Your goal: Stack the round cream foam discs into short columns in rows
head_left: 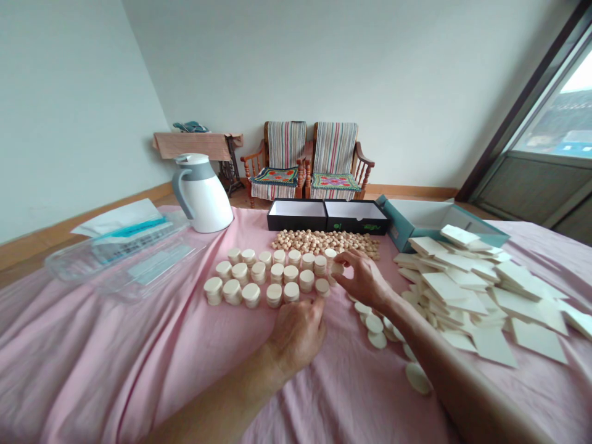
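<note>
Small round wooden discs stand in short stacks (251, 293), set out in three rows on the pink cloth. My right hand (363, 277) pinches a pale disc (337, 269) at the right end of the middle row. Just in front of the nearest row is my left hand (298, 333), its fingers curled. Its fingertips reach the last stack (322, 287) of that row, and whether they grip anything is hidden. Loose discs (377, 340) lie scattered under and beside my right forearm.
Small wooden balls (319, 240) lie behind the stacks, before a black two-part box (296, 216). At right, thin square wooden boards (448, 287) pile up against a teal box (402, 225). A white jug (208, 200) and clear plastic packaging (134, 253) occupy the left of the pink cloth (185, 370).
</note>
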Demonstrator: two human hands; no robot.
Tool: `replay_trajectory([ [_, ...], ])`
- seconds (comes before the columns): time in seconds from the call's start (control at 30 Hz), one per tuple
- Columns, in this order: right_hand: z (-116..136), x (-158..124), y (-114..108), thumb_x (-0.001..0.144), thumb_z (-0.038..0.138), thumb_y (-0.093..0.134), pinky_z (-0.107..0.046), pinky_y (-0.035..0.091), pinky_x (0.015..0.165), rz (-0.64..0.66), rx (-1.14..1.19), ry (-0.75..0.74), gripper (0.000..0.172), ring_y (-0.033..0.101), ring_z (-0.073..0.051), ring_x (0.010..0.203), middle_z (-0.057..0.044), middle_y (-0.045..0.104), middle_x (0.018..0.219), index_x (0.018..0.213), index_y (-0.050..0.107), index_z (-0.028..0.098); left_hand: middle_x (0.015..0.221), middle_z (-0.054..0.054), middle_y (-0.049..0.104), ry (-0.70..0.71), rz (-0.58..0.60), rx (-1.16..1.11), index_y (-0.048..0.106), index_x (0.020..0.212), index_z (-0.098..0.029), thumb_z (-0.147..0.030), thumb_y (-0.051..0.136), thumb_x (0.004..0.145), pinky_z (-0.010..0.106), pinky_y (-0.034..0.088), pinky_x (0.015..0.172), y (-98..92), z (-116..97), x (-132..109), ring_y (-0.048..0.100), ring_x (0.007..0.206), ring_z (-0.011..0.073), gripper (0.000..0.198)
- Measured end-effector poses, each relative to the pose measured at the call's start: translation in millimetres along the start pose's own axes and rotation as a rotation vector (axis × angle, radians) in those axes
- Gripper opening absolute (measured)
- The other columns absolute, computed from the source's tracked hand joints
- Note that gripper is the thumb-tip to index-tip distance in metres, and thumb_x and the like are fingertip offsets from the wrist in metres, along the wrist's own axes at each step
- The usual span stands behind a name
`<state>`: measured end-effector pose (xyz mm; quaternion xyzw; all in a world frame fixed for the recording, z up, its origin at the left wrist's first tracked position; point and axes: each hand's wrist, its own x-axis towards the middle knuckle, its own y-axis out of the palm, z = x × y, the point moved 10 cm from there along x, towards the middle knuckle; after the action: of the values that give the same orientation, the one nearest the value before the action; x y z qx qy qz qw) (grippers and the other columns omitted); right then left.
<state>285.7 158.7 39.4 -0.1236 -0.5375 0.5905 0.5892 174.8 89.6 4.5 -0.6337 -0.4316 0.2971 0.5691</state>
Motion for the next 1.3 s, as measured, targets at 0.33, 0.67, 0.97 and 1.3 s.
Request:
replay_trajectory([
  [0.33, -13.9, -4.0, -45.5, 0.08, 0.03, 0.052, -0.022, 0.04, 0.061, -0.13, 0.048, 0.128, 0.016, 0.055, -0.012, 0.063, -0.002, 0.062, 0.073, 0.076, 0.062, 0.018, 0.08, 0.004, 0.068, 0.059, -0.063, -0.052, 0.057, 0.088, -0.019, -0.017, 0.045, 0.084, 0.027, 0.046, 0.063, -4.1, -5.5, -0.3, 0.065, 0.074, 0.0188, 0.012],
  [0.67, -61.8, -40.0, -36.3, 0.079, 0.023, 0.05, -0.023, 0.036, 0.061, -0.089, -0.082, 0.177, 0.016, 0.052, -0.012, 0.062, -0.002, 0.059, 0.067, 0.068, 0.06, 0.018, 0.077, 0.002, 0.064, 0.246, -0.135, -0.116, 0.059, 0.077, -0.017, -0.012, 0.046, 0.083, 0.024, 0.044, 0.067, 0.0, -23.8, -0.9, 0.061, 0.073, 0.0142, 0.015],
  [0.97, -66.0, -39.5, -33.1, 0.078, 0.014, 0.045, -0.022, 0.037, 0.063, -0.09, -0.055, 0.156, 0.018, 0.053, -0.013, 0.066, -0.004, 0.06, 0.071, 0.072, 0.062, 0.017, 0.103, 0.005, 0.064, 0.086, -0.329, -0.059, 0.054, 0.104, -0.02, -0.015, 0.041, 0.088, 0.028, 0.046, 0.086, -42.2, -7.9, 4.7, 0.06, 0.096, 0.0167, 0.022],
  [1.3, -63.0, -39.2, -34.4, 0.077, 0.013, 0.045, -0.022, 0.035, 0.062, -0.056, -0.054, 0.161, 0.018, 0.052, -0.013, 0.064, -0.004, 0.059, 0.069, 0.069, 0.061, 0.016, 0.102, 0.005, 0.064, 0.089, 0.006, 0.191, 0.044, 0.113, -0.024, -0.015, 0.055, 0.081, 0.029, 0.046, 0.079, -34.3, -7.3, 44.4, 0.062, 0.096, 0.0202, 0.034],
])
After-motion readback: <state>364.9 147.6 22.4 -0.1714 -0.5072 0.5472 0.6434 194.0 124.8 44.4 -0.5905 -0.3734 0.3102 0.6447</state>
